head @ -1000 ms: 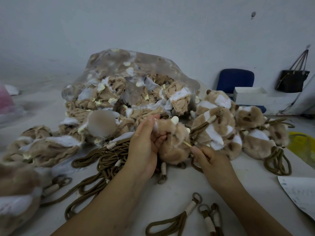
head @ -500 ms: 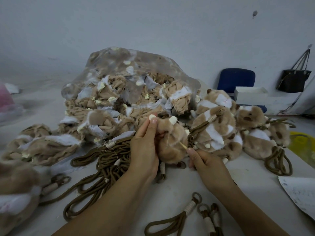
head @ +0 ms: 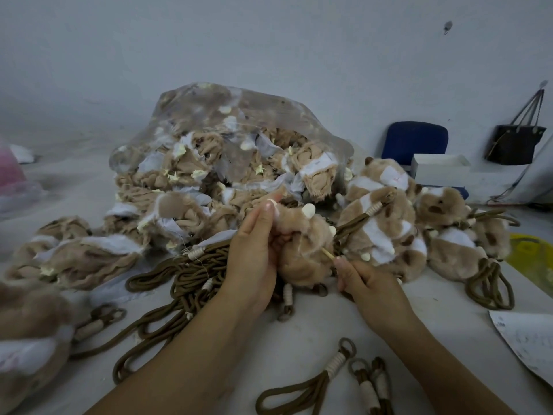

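Plush toy (head: 302, 250) sits before the bag (head: 239, 121), cord pile (head: 191, 274) left, stuffed toys (head: 386, 235) right, on the table (head: 314, 330)

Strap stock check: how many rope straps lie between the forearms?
3: one rope strap left, two more side by side right of it, cut by the frame's bottom; others may be hidden.

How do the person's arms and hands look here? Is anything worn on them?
The left hand and the right hand wear no gloves, and no ring, watch or bracelet shows. The left forearm and the right forearm are uncovered down to the picture's bottom edge, with no sleeve in view. The visible fingernails look short, with no dark polish.
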Available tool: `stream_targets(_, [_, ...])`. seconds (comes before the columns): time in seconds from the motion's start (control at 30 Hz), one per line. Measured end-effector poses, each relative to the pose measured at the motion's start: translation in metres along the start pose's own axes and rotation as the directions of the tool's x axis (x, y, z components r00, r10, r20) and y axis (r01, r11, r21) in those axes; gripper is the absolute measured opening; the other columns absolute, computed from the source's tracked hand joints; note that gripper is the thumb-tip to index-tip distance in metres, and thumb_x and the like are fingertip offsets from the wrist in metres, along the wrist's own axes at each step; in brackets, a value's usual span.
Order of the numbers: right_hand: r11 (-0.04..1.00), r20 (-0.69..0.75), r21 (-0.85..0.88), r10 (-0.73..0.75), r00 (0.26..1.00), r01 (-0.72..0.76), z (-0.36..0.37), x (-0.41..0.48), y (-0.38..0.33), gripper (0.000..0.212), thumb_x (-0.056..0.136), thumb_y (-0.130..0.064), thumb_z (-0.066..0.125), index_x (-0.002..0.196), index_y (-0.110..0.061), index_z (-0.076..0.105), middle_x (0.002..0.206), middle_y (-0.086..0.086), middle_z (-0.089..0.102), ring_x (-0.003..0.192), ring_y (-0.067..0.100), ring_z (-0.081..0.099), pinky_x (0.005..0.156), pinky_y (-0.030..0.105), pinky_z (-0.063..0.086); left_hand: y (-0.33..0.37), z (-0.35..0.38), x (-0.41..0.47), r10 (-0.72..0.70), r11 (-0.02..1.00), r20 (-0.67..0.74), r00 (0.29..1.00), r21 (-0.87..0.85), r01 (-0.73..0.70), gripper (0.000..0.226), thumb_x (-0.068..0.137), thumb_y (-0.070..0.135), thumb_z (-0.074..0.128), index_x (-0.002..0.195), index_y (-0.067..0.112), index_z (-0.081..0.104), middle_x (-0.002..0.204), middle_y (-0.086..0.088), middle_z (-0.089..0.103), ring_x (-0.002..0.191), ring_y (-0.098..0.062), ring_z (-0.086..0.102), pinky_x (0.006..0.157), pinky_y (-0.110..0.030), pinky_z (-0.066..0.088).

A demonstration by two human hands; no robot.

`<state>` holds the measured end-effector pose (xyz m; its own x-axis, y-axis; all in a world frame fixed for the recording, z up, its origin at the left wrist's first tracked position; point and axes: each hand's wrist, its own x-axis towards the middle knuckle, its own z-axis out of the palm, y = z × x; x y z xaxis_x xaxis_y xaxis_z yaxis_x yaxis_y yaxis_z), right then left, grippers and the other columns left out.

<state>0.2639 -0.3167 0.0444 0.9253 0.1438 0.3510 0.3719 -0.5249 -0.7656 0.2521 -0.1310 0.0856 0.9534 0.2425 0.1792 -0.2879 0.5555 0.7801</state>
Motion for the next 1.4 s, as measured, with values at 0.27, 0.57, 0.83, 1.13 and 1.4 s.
stream_targets(0.27, [0.985,-0.022,-0.144,-0.095,0.995,0.091,-0.016,0.004,0.001,0.043,0.081,-0.060,0.043,0.060,-0.026,0.061,0.058,-0.023,0.059,0.055,0.001,0.055,0.050,0.016,0.037,0.001,-0.003,0.003,-0.012,0.996,0.006,1.000,0.087,0.011,0.030,0.098,0.031,0.049,0.109,0.015,0.072,0.095,-0.009,0.074,0.091,-0.017,0.071,0.077,-0.026,0.056])
stream_targets(0.57, [0.993,-0.045,-0.108,-0.054,0.998,0.049,-0.009,0.001,-0.004,0.056,0.076,-0.066,0.038,0.062,-0.018,0.061,0.061,-0.005,0.063,0.059,0.008,0.057,0.062,0.038,0.048,-0.018,0.005,-0.011,0.041,0.968,0.006,0.999,0.247,-0.041,0.034,0.100,0.040,0.046,0.092,0.026,0.076,0.075,0.003,0.068,0.080,-0.014,0.066,0.076,-0.031,0.052])
stream_targets(0.83, [0.991,-0.067,-0.126,-0.054,0.996,0.045,-0.010,0.004,-0.002,0.052,0.077,-0.065,0.038,0.062,-0.022,0.062,0.059,-0.011,0.063,0.059,0.005,0.058,0.061,0.038,0.049,-0.014,0.002,-0.008,-0.024,0.966,0.020,0.999,0.259,0.018,0.025,0.097,0.038,0.053,0.098,0.031,0.077,0.091,-0.002,0.074,0.081,-0.012,0.064,0.084,-0.034,0.055])
stream_targets(1.13, [0.978,-0.081,-0.191,-0.097,0.992,0.080,-0.016,0.005,0.000,0.058,0.079,-0.068,0.038,0.068,-0.018,0.066,0.062,0.001,0.064,0.061,0.014,0.060,0.060,0.041,0.049,0.001,0.000,0.001,-0.051,0.994,0.012,0.999,0.101,0.049,0.032,0.097,0.032,0.052,0.086,0.019,0.079,0.089,-0.003,0.075,0.080,-0.010,0.071,0.065,-0.019,0.054])
stream_targets(1.4, [0.958,-0.085,-0.259,-0.151,0.985,0.124,-0.022,0.004,-0.004,0.062,0.079,-0.067,0.037,0.072,-0.015,0.071,0.060,-0.002,0.064,0.059,0.013,0.058,0.064,0.041,0.046,-0.006,0.001,-0.006,-0.018,0.941,0.020,1.000,0.339,0.010,0.038,0.098,0.047,0.048,0.087,0.027,0.078,0.077,0.001,0.070,0.076,-0.012,0.063,0.076,-0.033,0.052])
